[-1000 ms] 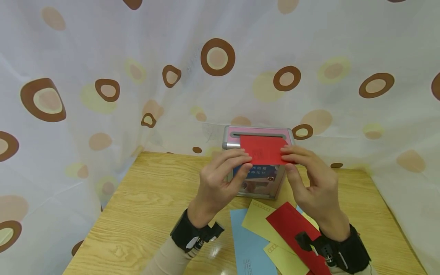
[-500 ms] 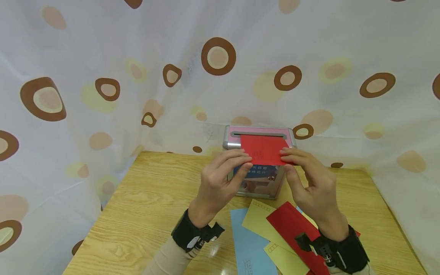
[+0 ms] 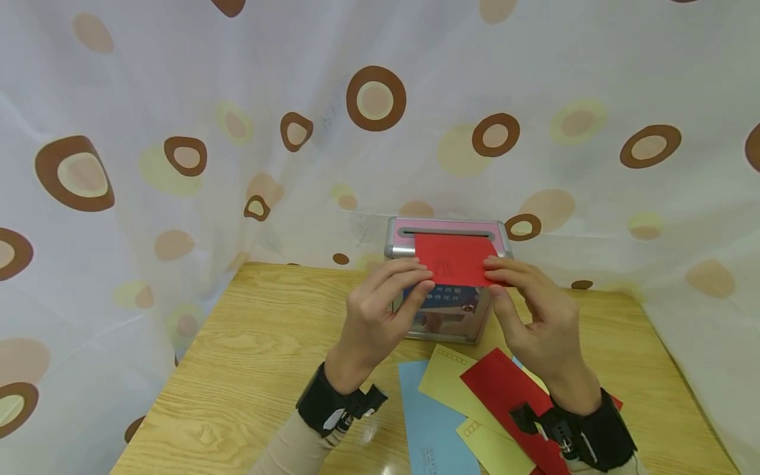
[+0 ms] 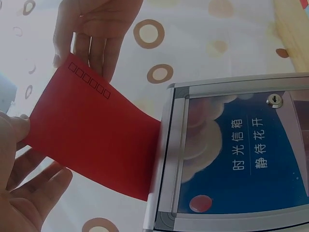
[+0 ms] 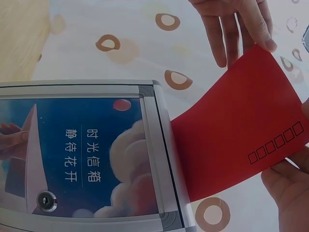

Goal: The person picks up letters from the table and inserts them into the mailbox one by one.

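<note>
A bright red envelope (image 3: 454, 258) spans both hands above the front of a silver-framed letter box with a pink top (image 3: 406, 249). Its far edge meets the long slot (image 3: 445, 232); how deep it sits inside is hidden. My left hand (image 3: 380, 307) pinches the near left corner between thumb and fingers. On the near right corner, my right hand (image 3: 543, 320) pinches likewise. Printed squares run along one side of the envelope (image 4: 96, 125) in the left wrist view. A lock (image 5: 47, 201) and printed characters show on the box's blue front in the right wrist view.
Below the hands, a light blue envelope (image 3: 430, 415), yellow envelopes (image 3: 446, 376) and a darker red envelope (image 3: 495, 376) overlap on the wooden table (image 3: 237, 369). A patterned curtain (image 3: 297, 178) hangs right behind the box.
Hardly anything differs. Both hands keep their grip on the red envelope at the slot, with only a very slight shift of the right hand to the left.
</note>
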Available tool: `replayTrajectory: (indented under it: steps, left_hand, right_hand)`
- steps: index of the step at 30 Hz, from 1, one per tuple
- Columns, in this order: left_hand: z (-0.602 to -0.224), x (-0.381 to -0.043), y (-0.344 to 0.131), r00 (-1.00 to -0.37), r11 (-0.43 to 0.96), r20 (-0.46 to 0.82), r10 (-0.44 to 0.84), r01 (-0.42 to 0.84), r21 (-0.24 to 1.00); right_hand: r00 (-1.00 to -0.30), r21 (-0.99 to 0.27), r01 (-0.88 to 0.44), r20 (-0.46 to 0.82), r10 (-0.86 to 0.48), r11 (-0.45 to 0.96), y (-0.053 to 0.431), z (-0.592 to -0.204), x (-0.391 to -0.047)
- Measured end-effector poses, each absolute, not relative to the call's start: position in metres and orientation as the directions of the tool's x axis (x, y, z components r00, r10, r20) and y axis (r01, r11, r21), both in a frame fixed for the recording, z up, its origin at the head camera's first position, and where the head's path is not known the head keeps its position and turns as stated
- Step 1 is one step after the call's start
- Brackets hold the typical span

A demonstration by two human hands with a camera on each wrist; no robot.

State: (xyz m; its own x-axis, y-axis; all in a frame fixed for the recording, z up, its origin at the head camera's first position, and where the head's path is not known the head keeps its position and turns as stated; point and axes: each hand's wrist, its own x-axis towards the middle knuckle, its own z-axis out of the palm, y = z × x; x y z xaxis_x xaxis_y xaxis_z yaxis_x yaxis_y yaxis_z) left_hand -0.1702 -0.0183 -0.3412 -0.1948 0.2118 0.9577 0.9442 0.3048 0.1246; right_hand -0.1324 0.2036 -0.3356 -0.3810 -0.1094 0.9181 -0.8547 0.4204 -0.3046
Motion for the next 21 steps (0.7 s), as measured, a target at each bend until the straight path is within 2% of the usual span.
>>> replayTrajectory:
  steps: [15, 21]
  left_hand:
    - [-0.3467, -0.1712, -0.0189, -0.226, 0.323, 0.943, 0.246, 0.936, 0.14]
    - [-0.3478, -0.1716, -0.019, -0.235, 0.33, 0.942, 0.24, 0.932, 0.149]
  right_hand:
    - [-0.392, -0.301, -0.827, 0.914, -0.103, 0.475, 0.2056, -0.3412, -0.1357]
    - [-0.425, -0.339, -0.828, 0.899, -0.106, 0.447, 0.2076, -0.3433, -0.1368]
